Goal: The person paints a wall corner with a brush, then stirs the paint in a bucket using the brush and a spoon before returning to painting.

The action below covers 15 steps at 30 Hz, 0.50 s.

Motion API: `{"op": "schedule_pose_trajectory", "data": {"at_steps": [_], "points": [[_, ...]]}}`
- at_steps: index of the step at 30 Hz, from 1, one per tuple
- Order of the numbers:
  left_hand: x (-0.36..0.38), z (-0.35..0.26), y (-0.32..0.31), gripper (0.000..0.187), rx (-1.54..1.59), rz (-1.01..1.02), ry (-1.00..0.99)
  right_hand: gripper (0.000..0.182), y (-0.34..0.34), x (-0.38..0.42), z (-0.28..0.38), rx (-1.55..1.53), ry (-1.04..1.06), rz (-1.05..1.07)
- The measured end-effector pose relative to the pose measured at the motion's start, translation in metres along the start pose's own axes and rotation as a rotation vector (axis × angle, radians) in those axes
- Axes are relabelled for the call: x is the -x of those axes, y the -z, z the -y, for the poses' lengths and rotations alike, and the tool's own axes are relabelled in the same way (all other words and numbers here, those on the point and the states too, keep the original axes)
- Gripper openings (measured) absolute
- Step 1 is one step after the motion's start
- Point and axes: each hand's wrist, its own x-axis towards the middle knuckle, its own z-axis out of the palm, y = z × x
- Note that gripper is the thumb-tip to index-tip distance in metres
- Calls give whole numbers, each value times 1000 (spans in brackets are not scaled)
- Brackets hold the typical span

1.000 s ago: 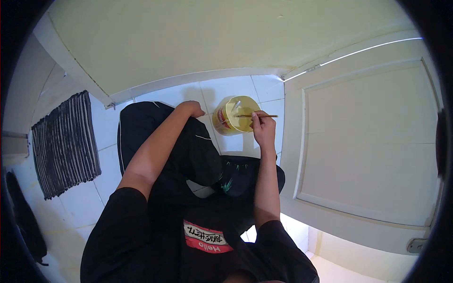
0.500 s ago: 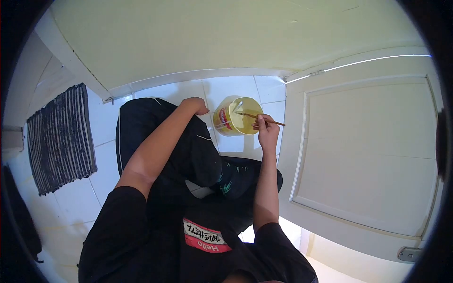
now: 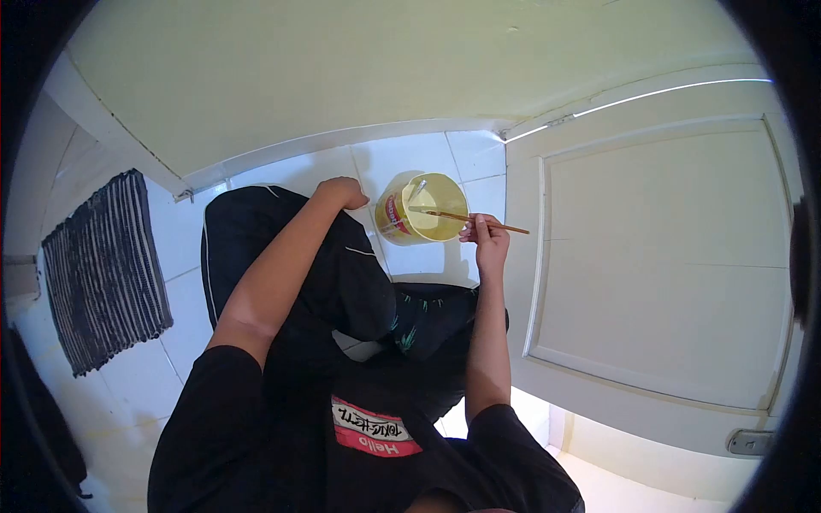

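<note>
A yellow bucket with a red label stands on the white tiled floor. My right hand is closed on a thin brown paintbrush, held nearly level with its tip over the bucket's opening. A small metallic-looking item leans inside the bucket near its far rim. To the left of the bucket, my left hand rests by my bent knee, apart from the bucket; its fingers are mostly hidden from view.
A pale wall rises beyond the floor. On the right is a white panelled door with a metal latch plate. A striped dark mat lies on the left.
The view has shifted slightly. My right hand has moved a little toward the bucket's right side, and the brush now lies at a slightly different place over the opening.
</note>
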Motion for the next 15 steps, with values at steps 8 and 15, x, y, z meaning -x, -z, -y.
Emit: {"op": "schedule_pose_trajectory", "data": {"at_steps": [8, 15], "points": [[-7, 7, -11, 58, 16, -77, -29, 28, -3, -6, -18, -191, -100, -203], [1, -1, 1, 53, 14, 7, 10, 27, 13, -8, -10, -218, -80, -183]]}}
